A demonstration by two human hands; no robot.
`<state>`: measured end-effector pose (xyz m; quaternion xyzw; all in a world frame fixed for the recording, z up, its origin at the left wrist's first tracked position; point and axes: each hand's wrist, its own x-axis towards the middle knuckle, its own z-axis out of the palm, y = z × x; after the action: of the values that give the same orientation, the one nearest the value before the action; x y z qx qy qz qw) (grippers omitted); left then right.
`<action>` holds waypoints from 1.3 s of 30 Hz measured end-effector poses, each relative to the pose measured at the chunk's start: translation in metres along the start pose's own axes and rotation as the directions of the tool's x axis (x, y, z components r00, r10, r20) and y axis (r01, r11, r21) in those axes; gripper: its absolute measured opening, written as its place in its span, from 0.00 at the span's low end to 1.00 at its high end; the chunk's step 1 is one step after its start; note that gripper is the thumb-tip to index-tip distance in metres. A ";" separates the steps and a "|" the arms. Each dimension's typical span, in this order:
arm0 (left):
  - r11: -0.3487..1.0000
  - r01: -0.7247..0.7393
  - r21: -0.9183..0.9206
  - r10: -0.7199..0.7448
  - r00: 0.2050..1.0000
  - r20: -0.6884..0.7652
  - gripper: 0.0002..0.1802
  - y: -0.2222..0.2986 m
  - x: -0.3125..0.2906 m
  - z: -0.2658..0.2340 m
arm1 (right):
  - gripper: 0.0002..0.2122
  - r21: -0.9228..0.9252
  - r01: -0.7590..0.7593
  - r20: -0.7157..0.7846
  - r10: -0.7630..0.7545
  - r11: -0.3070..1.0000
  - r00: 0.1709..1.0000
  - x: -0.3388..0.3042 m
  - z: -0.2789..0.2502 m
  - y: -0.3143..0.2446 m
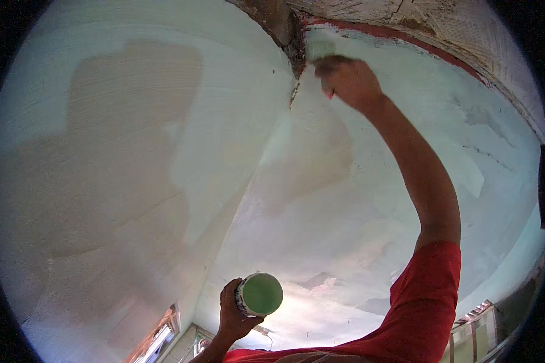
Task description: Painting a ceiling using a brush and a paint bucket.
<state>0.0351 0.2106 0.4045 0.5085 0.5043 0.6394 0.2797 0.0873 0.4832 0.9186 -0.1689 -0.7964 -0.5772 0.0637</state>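
My left hand [236, 316], low in the middle, is closed around the side of a small round paint can [240, 297]. Pale green paint [263, 294] shows inside it, and the outer wall is smeared. High up, my raised right hand [352, 81] grips what looks like a paintbrush [332, 60], dark and blurred by motion. It meets the wall close to the top of the corner, beside a streaky green patch [321, 47]. My fingers hide most of its handle.
Two pale green walls, the left wall [127, 151] and right wall [369, 175], meet in a corner. A dark beam [271, 21] juts out at the top. Along the rough ceiling [460, 36] runs a reddish strip [399, 37]. Barred frames [475, 333] stand at the lower right.
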 end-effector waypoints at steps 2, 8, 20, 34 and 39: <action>0.999 -0.033 0.030 0.034 0.999 -0.028 0.60 -0.002 -0.003 -0.003 | 0.07 0.060 0.118 -0.127 -0.109 0.991 0.986 -0.019 0.006 -0.028; 0.999 -0.028 0.042 0.029 0.999 -0.035 0.60 -0.006 -0.010 -0.003 | 0.09 0.104 0.018 -0.205 0.003 0.994 0.979 -0.020 -0.012 -0.007; 0.996 0.012 0.087 -0.007 0.999 -0.051 0.61 -0.002 -0.014 -0.004 | 0.10 0.091 0.215 -0.096 -0.207 0.972 0.974 -0.045 -0.013 -0.032; 0.999 -0.029 0.038 0.032 0.996 -0.083 0.60 -0.010 -0.017 -0.002 | 0.13 0.211 -0.031 -0.210 0.077 0.977 0.975 -0.029 -0.014 -0.025; 0.993 -0.017 0.119 0.024 0.998 -0.065 0.60 -0.006 -0.017 -0.004 | 0.14 -0.067 -0.190 -0.311 0.160 0.980 0.937 0.026 -0.018 0.022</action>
<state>0.0359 0.1965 0.3930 0.5078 0.5452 0.6278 0.2255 0.0689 0.4772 0.9522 -0.1511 -0.7302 -0.6258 0.2287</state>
